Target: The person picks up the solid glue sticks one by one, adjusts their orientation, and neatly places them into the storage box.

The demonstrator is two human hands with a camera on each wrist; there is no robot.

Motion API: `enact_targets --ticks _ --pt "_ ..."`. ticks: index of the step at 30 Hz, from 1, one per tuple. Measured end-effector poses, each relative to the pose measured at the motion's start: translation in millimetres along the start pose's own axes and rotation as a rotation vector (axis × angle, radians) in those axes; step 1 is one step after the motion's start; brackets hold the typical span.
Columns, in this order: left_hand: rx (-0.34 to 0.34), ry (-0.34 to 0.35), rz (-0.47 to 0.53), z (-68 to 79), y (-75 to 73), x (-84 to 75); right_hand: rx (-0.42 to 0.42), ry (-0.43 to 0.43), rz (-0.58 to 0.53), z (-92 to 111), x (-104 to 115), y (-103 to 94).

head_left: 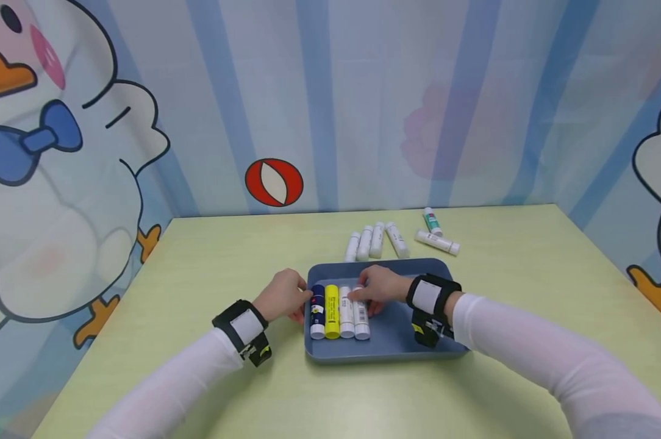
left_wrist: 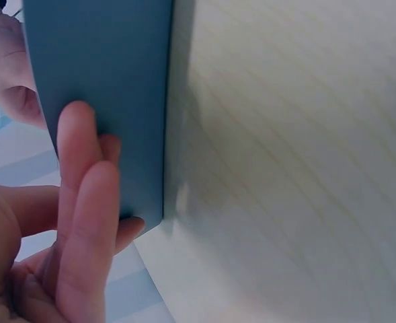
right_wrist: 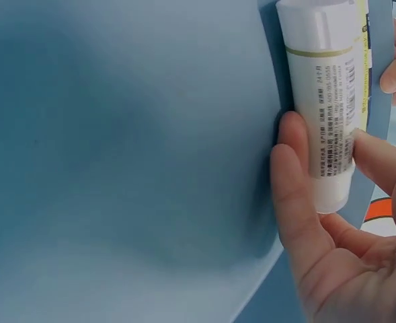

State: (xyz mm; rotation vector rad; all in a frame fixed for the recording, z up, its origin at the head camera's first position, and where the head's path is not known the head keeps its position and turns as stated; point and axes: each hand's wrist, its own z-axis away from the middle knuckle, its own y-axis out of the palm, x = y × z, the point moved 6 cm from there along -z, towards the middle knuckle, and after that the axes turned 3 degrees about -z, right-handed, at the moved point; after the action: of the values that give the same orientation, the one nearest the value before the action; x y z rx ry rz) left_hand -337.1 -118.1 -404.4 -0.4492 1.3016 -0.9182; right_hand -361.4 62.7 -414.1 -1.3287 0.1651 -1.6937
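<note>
A blue-grey tray (head_left: pixel 418 350) lies on the table with a row of glue sticks along its left side: a dark blue one (head_left: pixel 317 305), a yellow one (head_left: pixel 332 312) and two white ones. My right hand (head_left: pixel 384 285) holds the rightmost white glue stick (right_wrist: pixel 322 114), thumb on one side and fingers on the other. It lies against its white neighbour (head_left: pixel 346 314). At the tray's left edge, my left hand (head_left: pixel 283 296) grips the wall, its fingers (left_wrist: pixel 93 208) along the outer face and the thumb near the rim.
Behind the tray, several white glue sticks (head_left: pixel 377 239) lie side by side. Farther right are a single white one (head_left: pixel 437 242) and a green-and-white one (head_left: pixel 432 221). A striped curtain (head_left: pixel 363 122) with cartoon figures stands behind the table (head_left: pixel 242 244).
</note>
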Motion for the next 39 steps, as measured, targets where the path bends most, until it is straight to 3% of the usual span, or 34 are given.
enact_targets --ticks 12,17,20,26,33,39 --pt "-0.001 -0.014 -0.009 -1.9 -1.4 1.6 0.018 -0.001 0.018 5.7 7.2 -5.9" --pt "-0.002 -0.018 0.001 -1.6 -3.2 1.3 0.011 -0.070 -0.019 12.1 12.5 -27.8" --pt "0.008 -0.020 0.016 -1.3 -3.2 0.7 -0.016 -0.161 -0.044 15.9 11.5 -49.4" --pt "0.039 -0.035 0.011 -3.2 -2.4 3.4 -0.162 -0.306 -0.011 17.3 -6.1 -95.6" --pt "0.049 -0.052 0.006 -5.7 -2.3 7.2 -0.328 -0.302 0.083 15.1 -29.4 -131.9" --pt "0.059 -0.055 0.012 -8.5 -1.5 6.0 -0.398 -0.267 0.214 8.0 -54.7 -147.0"
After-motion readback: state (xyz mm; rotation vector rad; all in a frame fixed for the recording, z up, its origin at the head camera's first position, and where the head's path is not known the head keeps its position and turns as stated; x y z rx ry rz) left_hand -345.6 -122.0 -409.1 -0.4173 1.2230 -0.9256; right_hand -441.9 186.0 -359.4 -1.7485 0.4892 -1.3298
